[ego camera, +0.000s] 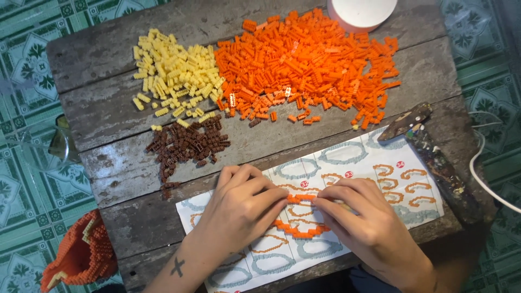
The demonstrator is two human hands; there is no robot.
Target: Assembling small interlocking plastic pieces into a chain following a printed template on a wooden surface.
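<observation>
A weathered plank table [108, 111] stands on green patterned floor tiles [21, 179], with a printed instruction sheet [347, 163] at six o'clock. On it the left hand [241, 209] and right hand [361, 217] pinch the ends of an orange brick ring [300, 217], fingertips closed on it, its long axis running nine to three. Toward twelve lie the brown brick pile [187, 144], yellow brick pile [173, 73] and orange brick pile [309, 59].

white round container [362, 12] cut by top edge; instruction sheet [347, 163] partly under hands
</observation>
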